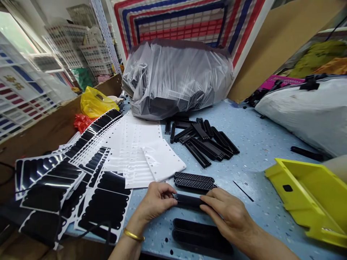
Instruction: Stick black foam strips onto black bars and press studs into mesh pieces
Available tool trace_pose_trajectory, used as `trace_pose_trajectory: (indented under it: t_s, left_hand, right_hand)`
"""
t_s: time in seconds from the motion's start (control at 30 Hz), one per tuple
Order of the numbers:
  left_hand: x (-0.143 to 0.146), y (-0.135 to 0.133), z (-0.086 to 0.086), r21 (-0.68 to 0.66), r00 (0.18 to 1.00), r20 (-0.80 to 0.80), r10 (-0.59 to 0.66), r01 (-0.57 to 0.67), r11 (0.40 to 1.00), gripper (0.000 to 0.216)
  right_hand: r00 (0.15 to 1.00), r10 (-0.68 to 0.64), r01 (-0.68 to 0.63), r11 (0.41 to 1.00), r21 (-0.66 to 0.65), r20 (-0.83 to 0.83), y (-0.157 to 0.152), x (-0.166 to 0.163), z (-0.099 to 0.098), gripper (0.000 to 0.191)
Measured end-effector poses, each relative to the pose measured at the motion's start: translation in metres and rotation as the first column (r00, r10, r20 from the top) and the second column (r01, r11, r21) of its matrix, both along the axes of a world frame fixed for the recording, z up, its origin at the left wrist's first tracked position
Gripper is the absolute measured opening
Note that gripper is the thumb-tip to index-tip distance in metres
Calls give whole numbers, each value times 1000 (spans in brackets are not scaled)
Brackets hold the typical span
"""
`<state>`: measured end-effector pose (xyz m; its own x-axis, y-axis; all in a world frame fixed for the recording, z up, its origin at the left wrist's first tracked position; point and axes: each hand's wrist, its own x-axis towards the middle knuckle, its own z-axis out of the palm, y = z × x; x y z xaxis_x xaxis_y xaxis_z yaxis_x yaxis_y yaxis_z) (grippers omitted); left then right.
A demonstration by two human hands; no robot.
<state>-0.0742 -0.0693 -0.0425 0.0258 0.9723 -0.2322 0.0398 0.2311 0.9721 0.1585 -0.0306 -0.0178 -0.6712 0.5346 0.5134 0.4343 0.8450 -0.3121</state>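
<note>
My left hand [155, 201] and my right hand [226, 213] hold the two ends of a long black plastic strip [189, 200] just above the blue table [252, 144]. Both hands are closed in a pinch on it. Two black grid-patterned strips [194, 181] lie just beyond it. A pair of smooth black strips [200, 236] lies nearer me, under my wrists. Sheets of black oval stickers [105, 204] on white backing spread out to the left of my left hand.
A heap of black strips [204, 141] lies mid-table before a large clear bag of black parts [176, 79]. Empty white backing sheets [141, 151] lie centre-left. A yellow bin [311, 195] stands at the right, a white sack [306, 108] behind it, and a yellow bag [94, 103] at far left.
</note>
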Motion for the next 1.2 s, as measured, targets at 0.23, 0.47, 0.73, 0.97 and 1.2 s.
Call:
trace_pose_trajectory:
  t_s: [0.23,0.47,0.73,0.97,1.2]
  left_hand:
    - [0,0,-2,-30,1000,21,3,-2,1000,16]
    - [0,-1,2,-28,1000,8,6,-6,1000,18]
    - [0,-1,1,-43,1000,19,5,-4,999,18]
    - [0,-1,3,-31,1000,18,-2,3,1000,16]
    - [0,0,5,-41,1000,-3,7,-7,999,17]
  right_hand:
    - [987,-28,25,999,-25,-156,-4,-3,8,16]
    - [986,-51,39,996,-76,-159,-1,1,5,16]
    - [987,-31,13,993,-117,-161,-2,-3,3,16]
    - [993,-30,12,989,-150,-118,0,-1,-1,18]
    - [995,-44,26,981,-191,-89,0,1,-7,19]
